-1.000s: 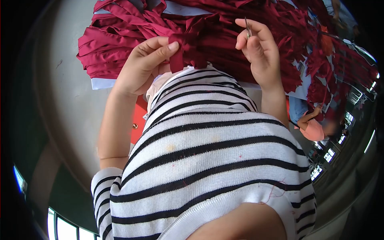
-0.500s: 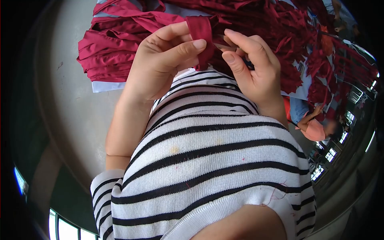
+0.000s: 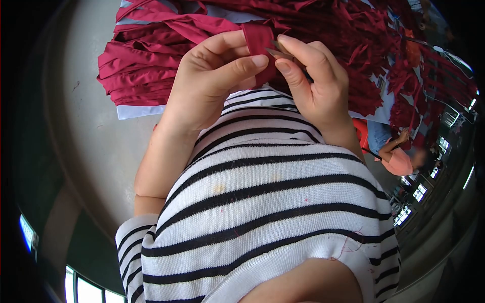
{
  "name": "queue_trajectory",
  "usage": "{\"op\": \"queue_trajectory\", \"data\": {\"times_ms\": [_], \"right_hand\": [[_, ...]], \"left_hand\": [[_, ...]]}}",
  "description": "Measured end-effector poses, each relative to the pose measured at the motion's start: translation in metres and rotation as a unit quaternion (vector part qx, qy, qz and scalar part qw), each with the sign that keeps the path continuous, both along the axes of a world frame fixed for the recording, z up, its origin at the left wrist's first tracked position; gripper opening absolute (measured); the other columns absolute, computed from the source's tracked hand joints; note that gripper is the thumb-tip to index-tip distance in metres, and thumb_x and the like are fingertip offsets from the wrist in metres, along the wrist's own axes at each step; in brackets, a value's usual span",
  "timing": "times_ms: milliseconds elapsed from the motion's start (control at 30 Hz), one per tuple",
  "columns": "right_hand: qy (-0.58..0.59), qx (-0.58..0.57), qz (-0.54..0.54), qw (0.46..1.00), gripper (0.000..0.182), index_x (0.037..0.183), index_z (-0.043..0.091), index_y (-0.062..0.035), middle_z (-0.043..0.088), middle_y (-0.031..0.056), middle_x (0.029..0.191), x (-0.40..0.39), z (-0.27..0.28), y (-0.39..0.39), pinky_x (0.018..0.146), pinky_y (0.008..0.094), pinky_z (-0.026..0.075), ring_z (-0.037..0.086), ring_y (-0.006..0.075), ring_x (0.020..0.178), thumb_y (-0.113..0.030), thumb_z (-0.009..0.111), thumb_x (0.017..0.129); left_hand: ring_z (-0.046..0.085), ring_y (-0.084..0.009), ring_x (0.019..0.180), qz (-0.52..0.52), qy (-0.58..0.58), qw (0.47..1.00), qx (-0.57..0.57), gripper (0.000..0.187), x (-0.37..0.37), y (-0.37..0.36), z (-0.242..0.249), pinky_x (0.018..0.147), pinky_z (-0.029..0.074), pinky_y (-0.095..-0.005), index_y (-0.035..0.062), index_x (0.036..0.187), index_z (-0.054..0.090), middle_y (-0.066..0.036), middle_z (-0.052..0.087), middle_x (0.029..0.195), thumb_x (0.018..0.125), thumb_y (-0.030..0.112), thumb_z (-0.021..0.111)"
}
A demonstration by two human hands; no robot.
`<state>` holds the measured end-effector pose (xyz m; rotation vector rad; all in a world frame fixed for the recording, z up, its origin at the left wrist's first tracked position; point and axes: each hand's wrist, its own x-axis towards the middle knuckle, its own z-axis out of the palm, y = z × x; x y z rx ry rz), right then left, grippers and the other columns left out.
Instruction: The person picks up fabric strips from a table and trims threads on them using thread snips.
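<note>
A maroon fabric strip is pinched in my left hand, thumb on the near side and fingers curled behind. Part of it hangs down past the fingertips. My right hand is closed on thread snips. Their two pointed blades stick out from between thumb and index finger, slightly apart, and the tips overlap the strip's right edge in this view. The rest of the snips is hidden in the palm. Behind both hands lies a large heap of maroon strips.
A pale sheet shows under the heap's near edge. At the right, a person in a salmon top sits beside the heap, near a red seat. Grey floor stretches along the left.
The snips have moved up to the strip's edge, their blades now clearly visible. My left hand and the strip have shifted slightly right, bringing both hands closer together.
</note>
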<state>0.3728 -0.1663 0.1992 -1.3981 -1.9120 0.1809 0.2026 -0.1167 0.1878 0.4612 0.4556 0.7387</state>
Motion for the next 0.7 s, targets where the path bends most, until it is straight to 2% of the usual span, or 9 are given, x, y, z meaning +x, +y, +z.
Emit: {"op": "queue_trajectory", "data": {"times_ms": [33, 133, 167, 233, 267, 400, 567, 667, 700], "right_hand": [[0.0, 0.027, -0.001, 1.0, 0.028, 0.1, 0.057, -0.009, 0.049, 0.0034, 0.06, 0.0, -0.004, 0.002, 0.041, 0.028, 0.038, 0.048, 0.0168, 0.045, -0.015, 0.066, 0.074], [0.009, -0.026, -0.006, 1.0, 0.024, 0.098, 0.056, -0.006, 0.054, 0.0044, 0.066, 0.0, 0.001, -0.003, 0.048, 0.0249, 0.043, 0.053, 0.0155, 0.053, -0.014, 0.064, 0.077], [0.056, -0.019, -0.006, 0.998, 0.023, 0.098, 0.056, -0.0047, 0.056, 0.0053, 0.069, -0.001, 0.001, -0.002, 0.052, 0.0242, 0.045, 0.055, 0.0151, 0.057, -0.013, 0.062, 0.079], [0.151, -0.003, -0.006, 0.988, 0.021, 0.099, 0.054, -0.002, 0.059, 0.007, 0.077, -0.002, -0.001, -0.002, 0.06, 0.0228, 0.047, 0.059, 0.0143, 0.066, -0.012, 0.06, 0.082], [0.223, -0.041, -0.015, 0.974, 0.021, 0.102, 0.052, 0.0016, 0.061, 0.0097, 0.088, -0.005, 0.002, -0.005, 0.071, 0.0227, 0.046, 0.059, 0.0136, 0.08, -0.012, 0.055, 0.086], [0.335, -0.128, -0.006, 0.933, 0.023, 0.104, 0.05, 0.0022, 0.06, 0.0089, 0.091, -0.01, 0.007, -0.009, 0.073, 0.0223, 0.045, 0.057, 0.0118, 0.082, -0.014, 0.053, 0.087], [0.284, -0.167, 0.011, 0.944, 0.024, 0.103, 0.051, 0.002, 0.06, 0.0098, 0.089, -0.013, 0.005, -0.01, 0.072, 0.0238, 0.045, 0.057, 0.0136, 0.079, -0.015, 0.054, 0.086], [0.25, -0.16, 0.008, 0.955, 0.023, 0.101, 0.053, 0.0014, 0.061, 0.0106, 0.087, -0.012, 0.007, -0.009, 0.069, 0.0247, 0.046, 0.058, 0.0154, 0.077, -0.015, 0.056, 0.085], [0.23, -0.158, 0.005, 0.96, 0.023, 0.1, 0.054, 0.0012, 0.061, 0.0108, 0.086, -0.011, 0.009, -0.01, 0.069, 0.0248, 0.046, 0.059, 0.016, 0.076, -0.015, 0.056, 0.085]], "left_hand": [[0.061, -0.0139, 0.081, -0.001, -0.011, 1.0, -0.001, 0.023, -0.001, 0.0, -0.001, 0.07, 0.055, -0.0262, 0.0004, 0.102, 0.056, -0.008, 0.061, 0.089, 0.079, -0.006, 0.055], [0.062, -0.0138, 0.081, 0.0, -0.005, 1.0, 0.0, 0.022, -0.001, -0.001, -0.009, 0.068, 0.055, -0.0257, 0.0016, 0.102, 0.055, -0.008, 0.061, 0.091, 0.082, -0.004, 0.052], [0.062, -0.0137, 0.081, 0.0, 0.004, 1.0, 0.001, 0.021, 0.0, -0.001, -0.011, 0.068, 0.055, -0.0256, 0.0021, 0.102, 0.055, -0.008, 0.062, 0.092, 0.083, -0.003, 0.05], [0.06, -0.0093, 0.075, 0.012, 0.023, 0.998, -0.056, 0.016, 0.0, 0.0, -0.004, 0.063, 0.053, -0.0218, 0.0057, 0.097, 0.058, -0.004, 0.062, 0.089, 0.082, 0.001, 0.056], [0.06, -0.0072, 0.072, 0.018, 0.033, 0.996, -0.084, 0.014, 0.0, 0.0, -0.001, 0.061, 0.052, -0.0199, 0.0075, 0.094, 0.059, -0.002, 0.062, 0.087, 0.081, 0.003, 0.059], [0.059, -0.0069, 0.072, 0.009, 0.003, 0.996, -0.085, 0.011, -0.001, 0.001, -0.006, 0.063, 0.053, -0.022, 0.0097, 0.095, 0.059, 0.0, 0.062, 0.087, 0.084, 0.007, 0.056], [0.059, -0.0067, 0.074, 0.005, 0.001, 0.996, -0.085, 0.013, 0.0, -0.001, -0.006, 0.066, 0.053, -0.0235, 0.0097, 0.097, 0.058, 0.0, 0.062, 0.087, 0.085, 0.007, 0.054], [0.062, -0.0143, 0.086, -0.012, -0.028, 0.999, -0.034, 0.02, -0.001, -0.001, -0.015, 0.071, 0.056, -0.0277, 0.0037, 0.108, 0.05, -0.008, 0.059, 0.101, 0.09, 0.006, 0.042], [0.062, -0.0145, 0.086, -0.011, -0.028, 0.999, -0.038, 0.02, -0.001, -0.002, -0.015, 0.071, 0.056, -0.028, 0.0037, 0.107, 0.05, -0.008, 0.059, 0.101, 0.089, 0.006, 0.042]]}}
